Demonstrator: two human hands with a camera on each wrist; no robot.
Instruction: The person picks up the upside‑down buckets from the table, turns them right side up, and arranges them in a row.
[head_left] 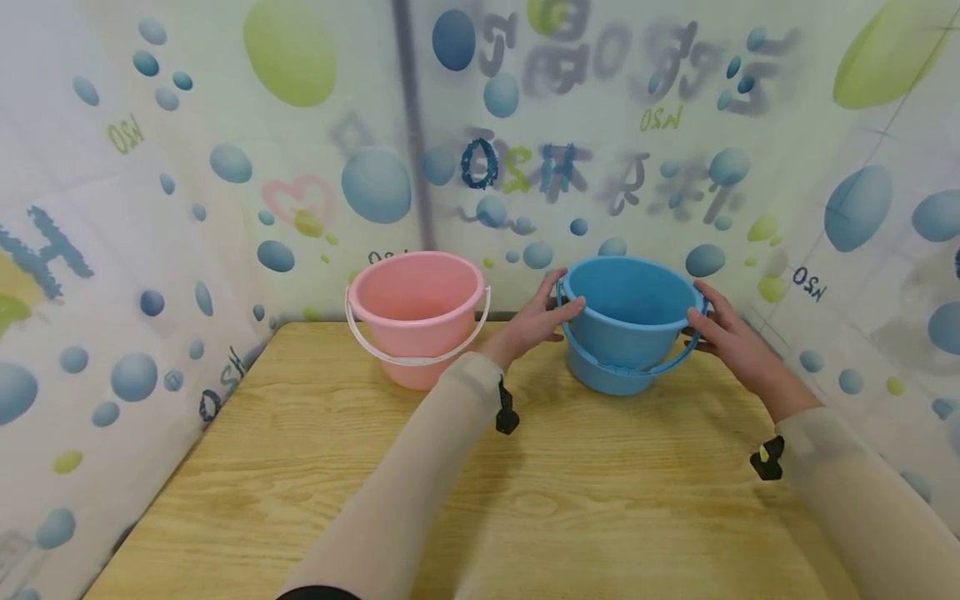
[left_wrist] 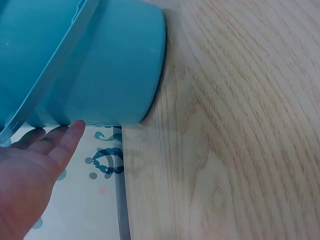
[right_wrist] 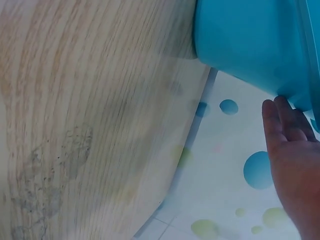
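A blue bucket (head_left: pixel 630 337) stands upright near the table's back edge, its blue handle hanging down in front. On its left side my left hand (head_left: pixel 532 325) holds the rim, thumb over the edge and the other fingers along the outer wall. My right hand (head_left: pixel 722 333) grips the opposite side the same way. In the left wrist view, the fingers of the left hand (left_wrist: pixel 30 175) lie against the bucket's wall (left_wrist: pixel 120 65). The right wrist view has the right hand (right_wrist: pixel 295 160) with its fingertips at the wall's underside; the thumb is hidden there.
To the left stands a pink bucket (head_left: pixel 420 337) with its white handle hanging in front, close to my left forearm. Both buckets are on a wooden table (head_left: pixel 600 500). Patterned curtains (head_left: pixel 495 100) with blue and green spots enclose the table at the back and sides.
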